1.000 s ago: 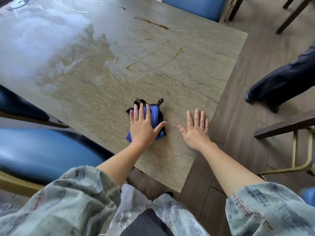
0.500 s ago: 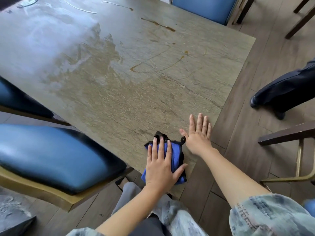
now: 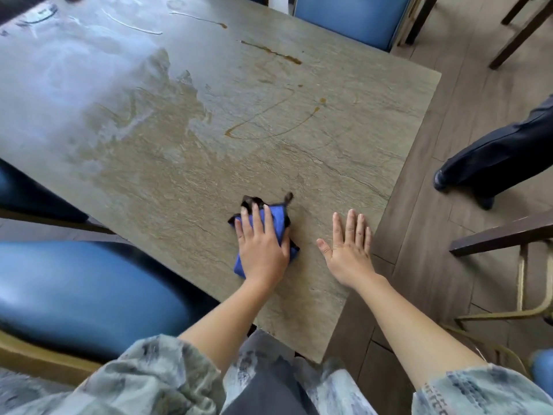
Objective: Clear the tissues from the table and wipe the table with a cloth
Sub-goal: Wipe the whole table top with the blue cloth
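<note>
A folded blue cloth [image 3: 276, 218] with dark edging lies on the stone-patterned table [image 3: 209, 139] near its front corner. My left hand [image 3: 261, 244] presses flat on the cloth, fingers spread over it. My right hand [image 3: 348, 247] rests flat on the bare tabletop just right of the cloth, fingers apart, holding nothing. Brown liquid streaks [image 3: 269, 121] mark the table's middle and far side. A wet sheen [image 3: 74, 70] covers the far left part. No tissues are in view.
Blue padded chairs stand at the left [image 3: 80, 289] and at the far side [image 3: 350, 16]. Another person's dark trouser leg and shoe [image 3: 490, 163] stand on the wooden floor to the right. A dark wooden chair frame [image 3: 502, 235] is at the right edge.
My left hand slid the cloth toward the table's front corner and then back onto the table, away from the edge. My right hand stayed flat near the right edge.
</note>
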